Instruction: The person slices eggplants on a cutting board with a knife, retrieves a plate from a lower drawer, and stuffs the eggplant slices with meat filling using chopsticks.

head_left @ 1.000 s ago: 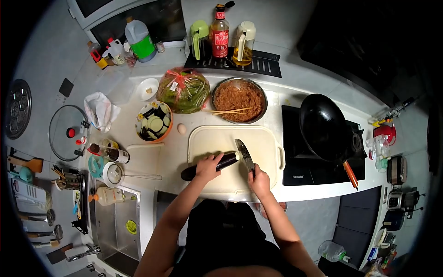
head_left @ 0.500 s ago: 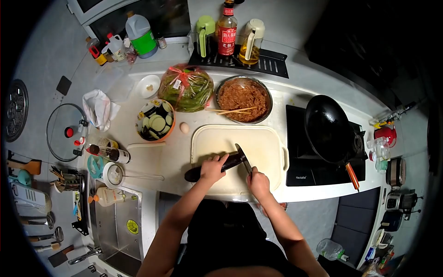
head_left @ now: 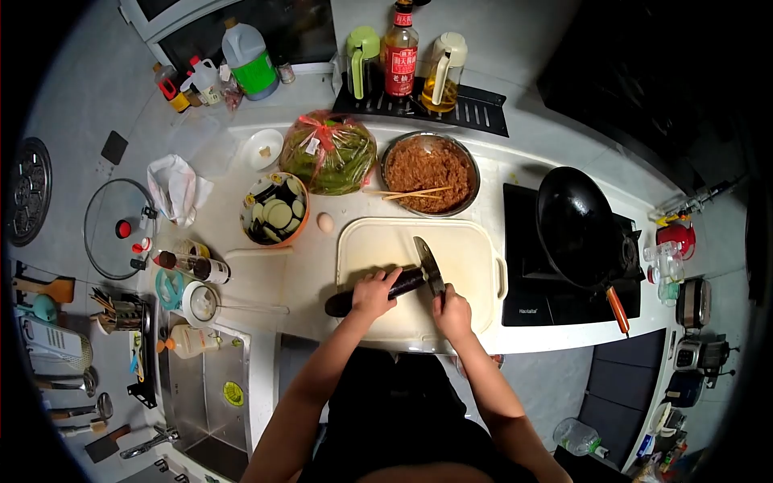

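Ideally cutting evenly on the cutting board [head_left: 463, 245], steadying the eggplant [head_left: 409, 282] against rolling. Lying at the board's nine o'clock side, pointing lengthwise from half past eight to half past two, facing the knife [head_left: 431, 266]. Gripping that in a closed right hand [head_left: 452, 312], pinning with a half-curled left hand [head_left: 374, 295].

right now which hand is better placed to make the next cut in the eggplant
Probably the right: the right hand grips the kitchen knife, its blade beside the cut end of the eggplant. The left hand holds the eggplant against the cutting board, so it seems better suited to steadying.
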Available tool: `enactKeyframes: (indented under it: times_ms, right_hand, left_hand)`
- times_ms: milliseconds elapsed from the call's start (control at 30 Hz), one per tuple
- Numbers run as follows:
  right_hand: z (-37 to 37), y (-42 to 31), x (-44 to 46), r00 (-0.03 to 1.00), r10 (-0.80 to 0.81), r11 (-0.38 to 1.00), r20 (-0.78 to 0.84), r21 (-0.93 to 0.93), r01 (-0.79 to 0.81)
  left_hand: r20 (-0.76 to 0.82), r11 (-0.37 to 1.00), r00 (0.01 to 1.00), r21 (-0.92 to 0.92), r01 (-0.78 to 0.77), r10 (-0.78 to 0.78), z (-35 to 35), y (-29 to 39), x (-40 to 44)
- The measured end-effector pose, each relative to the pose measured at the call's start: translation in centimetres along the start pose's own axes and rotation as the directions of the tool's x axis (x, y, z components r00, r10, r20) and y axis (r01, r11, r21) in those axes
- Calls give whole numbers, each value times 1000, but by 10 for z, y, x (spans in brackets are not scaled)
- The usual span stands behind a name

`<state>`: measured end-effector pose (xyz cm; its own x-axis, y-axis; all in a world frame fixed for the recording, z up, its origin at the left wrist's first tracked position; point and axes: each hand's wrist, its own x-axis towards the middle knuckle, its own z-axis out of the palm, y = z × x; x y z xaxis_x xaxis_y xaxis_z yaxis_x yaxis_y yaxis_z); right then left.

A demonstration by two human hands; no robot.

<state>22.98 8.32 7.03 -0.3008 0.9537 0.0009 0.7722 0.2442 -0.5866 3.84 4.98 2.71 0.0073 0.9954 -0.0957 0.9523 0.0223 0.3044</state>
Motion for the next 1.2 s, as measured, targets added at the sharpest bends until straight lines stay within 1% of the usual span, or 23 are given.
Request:
enactKeyframes:
  times_ms: [33,133,233,433,533,633,767,867,933,967,1067,1100,1200]
  right_hand:
    - [-5,-1,-4,1000,-19,1000,-10,1,19]
    - [-20,-9,-13,999,4,998,48,-55,-1]
    - [-16,-2,-20,998,-36,995,53,-87,40]
    - [-15,-1,-21,994,-23,994,108,-108,35]
    - [-9,-1,-11,994,-18,995,111,-93,29]
    - [12,4,7,988,15,996,156,-87,-1]
    - [43,12,18,995,12,998,102,-64,-5]
    - [33,11,16,998,9,1000,63,-21,-8]
    - [29,20,13,998,42,998,57,-43,-40]
    - [28,24,10,996,62,997,60,-54,-59]
    - [15,28,6,995,78,994,68,-78,-72]
    - [13,28,3,999,54,998,6,-29,-54]
    - [1,25,-3,997,51,999,-51,10,-51]
  left_hand:
    - [-6,1000,1000,-5,-3,3,1,0,0]
    - [19,1000,1000,4,5,-5,2,-1,1]
    - [43,1000,999,6,13,-13,1,-1,1]
    - [57,1000,998,7,23,-23,-3,1,2]
    - [28,1000,999,5,23,-23,0,1,1]
    - [30,1000,999,13,14,-15,2,1,1]
    - [39,1000,999,19,23,-23,-2,1,3]
    - [82,999,996,11,36,-37,0,2,2]
    - [127,998,990,45,52,-57,-6,2,4]
    - [109,998,992,40,54,-58,-4,2,5]
    - [149,998,987,22,65,-68,1,11,15]
    - [144,999,988,13,49,-50,-1,15,16]
    - [141,998,988,29,58,-61,9,12,20]
